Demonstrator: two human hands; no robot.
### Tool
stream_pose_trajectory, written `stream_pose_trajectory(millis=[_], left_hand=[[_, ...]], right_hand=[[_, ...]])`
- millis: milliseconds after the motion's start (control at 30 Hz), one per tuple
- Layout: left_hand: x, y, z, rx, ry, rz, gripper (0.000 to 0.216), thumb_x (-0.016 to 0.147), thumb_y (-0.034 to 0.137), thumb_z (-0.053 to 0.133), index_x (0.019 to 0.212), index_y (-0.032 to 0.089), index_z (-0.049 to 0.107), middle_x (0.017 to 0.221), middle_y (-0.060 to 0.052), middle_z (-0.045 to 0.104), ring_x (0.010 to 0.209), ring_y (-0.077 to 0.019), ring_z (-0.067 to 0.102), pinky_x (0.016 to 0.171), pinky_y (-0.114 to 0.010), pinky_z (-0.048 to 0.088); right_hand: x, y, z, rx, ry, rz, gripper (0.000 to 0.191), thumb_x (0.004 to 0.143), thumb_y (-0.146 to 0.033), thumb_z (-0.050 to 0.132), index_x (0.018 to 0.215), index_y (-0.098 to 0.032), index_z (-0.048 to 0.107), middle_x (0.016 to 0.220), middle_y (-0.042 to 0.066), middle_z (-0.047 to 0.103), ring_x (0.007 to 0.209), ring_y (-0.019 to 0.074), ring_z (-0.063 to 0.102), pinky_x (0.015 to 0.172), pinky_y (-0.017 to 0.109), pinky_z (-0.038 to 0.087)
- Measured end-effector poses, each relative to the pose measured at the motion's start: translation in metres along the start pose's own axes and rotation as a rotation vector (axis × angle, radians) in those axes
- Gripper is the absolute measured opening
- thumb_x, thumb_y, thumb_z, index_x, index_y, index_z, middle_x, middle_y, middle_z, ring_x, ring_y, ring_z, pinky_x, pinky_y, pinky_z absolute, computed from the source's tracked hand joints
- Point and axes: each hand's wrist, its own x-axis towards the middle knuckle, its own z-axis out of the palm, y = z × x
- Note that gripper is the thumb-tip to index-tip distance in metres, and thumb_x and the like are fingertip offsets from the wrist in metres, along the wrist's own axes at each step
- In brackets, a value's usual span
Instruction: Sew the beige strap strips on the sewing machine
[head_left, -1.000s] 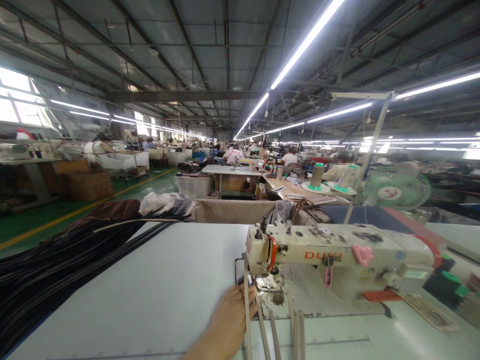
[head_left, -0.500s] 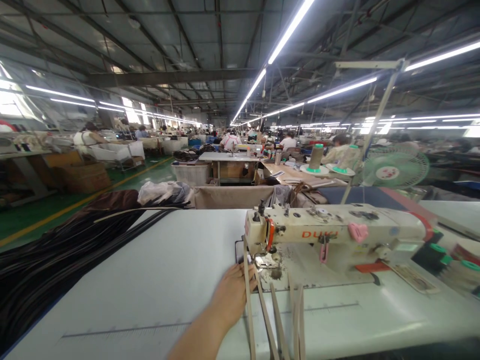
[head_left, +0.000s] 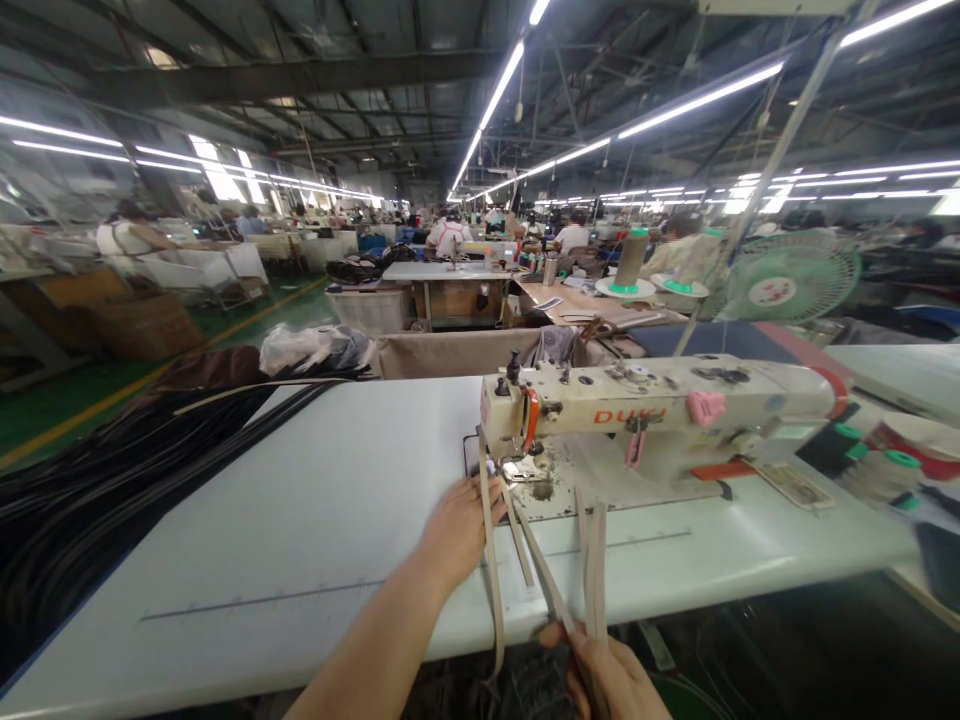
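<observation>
My left hand [head_left: 459,522] lies flat, fingers spread on the beige straps [head_left: 491,560] just before the presser foot [head_left: 517,468] of the sewing machine [head_left: 660,420]. My right hand [head_left: 611,672] pinches the strap tails below the table edge [head_left: 675,590]. Fingertips this close to the needle could get caught; uneven pull could skew the seam

Right hand [head_left: 611,675] cut off by the bottom edge, grip on the straps [head_left: 592,560] hard to make out. Needle area hidden behind the machine [head_left: 660,415] head. Far workers too small and blurry. Spools [head_left: 892,462] at right smeared.
</observation>
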Motion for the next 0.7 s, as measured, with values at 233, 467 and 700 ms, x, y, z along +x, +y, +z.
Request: stream_pose_trajectory(millis=[233, 467, 700], left_hand=[[-0.001, -0.002, 0.002, -0.002, 0.017, -0.007, 0.038, 0.109, 0.034, 0.041, 0.137, 0.02, 0.062, 0.141, -0.01, 0.063, 0.135, -0.0265, 0.057, 0.118, -0.051, 0.046], [-0.001, -0.002, 0.0, -0.007, 0.012, 0.013, 0.039, 0.11, 0.036, 0.039, 0.136, 0.018, 0.062, 0.141, -0.011, 0.062, 0.134, -0.0276, 0.057, 0.117, -0.052, 0.047], [-0.001, -0.003, 0.004, -0.029, 0.046, 0.018, 0.041, 0.11, 0.039, 0.039, 0.133, 0.018, 0.065, 0.138, -0.012, 0.064, 0.132, -0.0284, 0.059, 0.117, -0.053, 0.048]], right_hand=[[0.004, -0.007, 0.011, 0.022, -0.032, -0.072, 0.091, 0.077, -0.072, 0.074, 0.137, -0.008, 0.052, 0.055, -0.005, 0.054, 0.04, 0.0159, 0.059, 0.035, 0.02, 0.028], [0.022, 0.001, 0.018, 0.126, -0.032, -0.075, 0.111, 0.068, -0.072, 0.082, 0.147, -0.008, 0.037, 0.054, -0.005, 0.058, 0.041, 0.0229, 0.064, 0.03, 0.02, 0.035], [0.011, -0.013, 0.033, 0.185, 0.0, -0.082, 0.07, 0.082, -0.048, 0.079, 0.134, -0.011, 0.051, 0.064, -0.002, 0.062, 0.046, 0.0179, 0.066, 0.034, 0.017, 0.04]])
